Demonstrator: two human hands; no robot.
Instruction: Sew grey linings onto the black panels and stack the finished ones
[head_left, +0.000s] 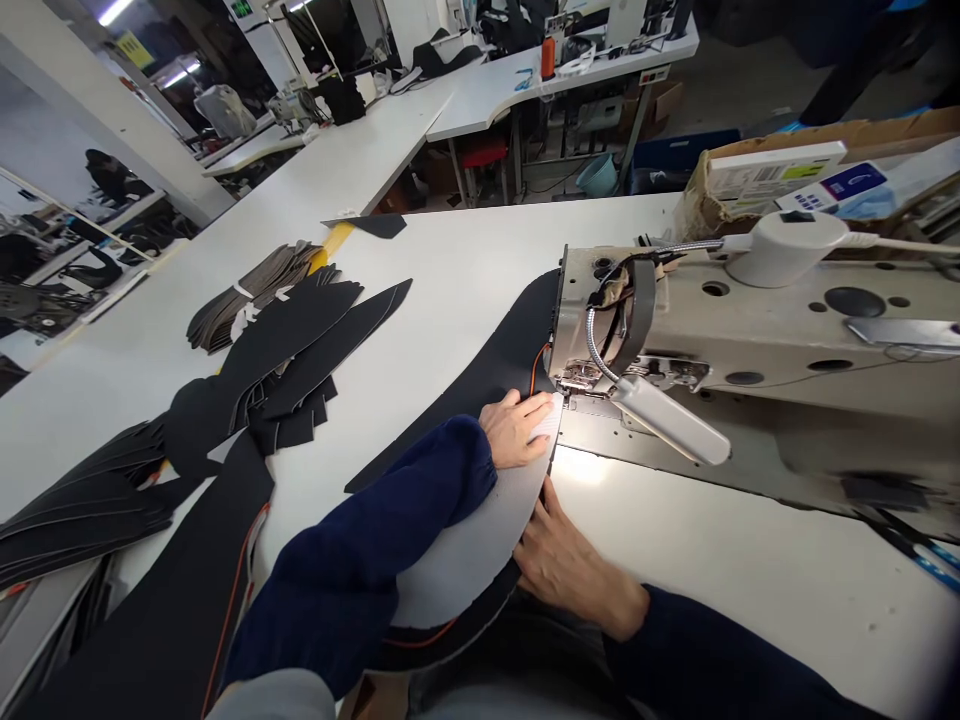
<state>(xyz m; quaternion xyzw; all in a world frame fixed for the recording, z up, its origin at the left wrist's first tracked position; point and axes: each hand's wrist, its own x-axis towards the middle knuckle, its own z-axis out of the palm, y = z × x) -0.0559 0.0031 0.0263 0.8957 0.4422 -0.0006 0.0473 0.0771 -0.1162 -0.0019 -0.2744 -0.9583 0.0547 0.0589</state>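
My left hand (516,430) lies flat on a light grey curved fabric panel (469,560), fingers stretched towards the needle area (581,377) of a sewing machine (780,345). A black fabric panel (480,370) with an orange edge line runs beyond that hand, partly hidden by the machine head. Lower down, my right hand (562,565) grips the right edge of the grey fabric panel, thumb above and other fingers partly hidden at the edge. Black fabric with an orange line also shows under the grey panel's lower edge.
Stacked black fabric pieces (292,330) and a tied brown bundle (251,295) lie left on the white table (442,260). A white lamp (671,420) hangs by the machine head. Blue-handled scissors (930,560) are at the right edge; a cardboard box (697,195) stands behind.
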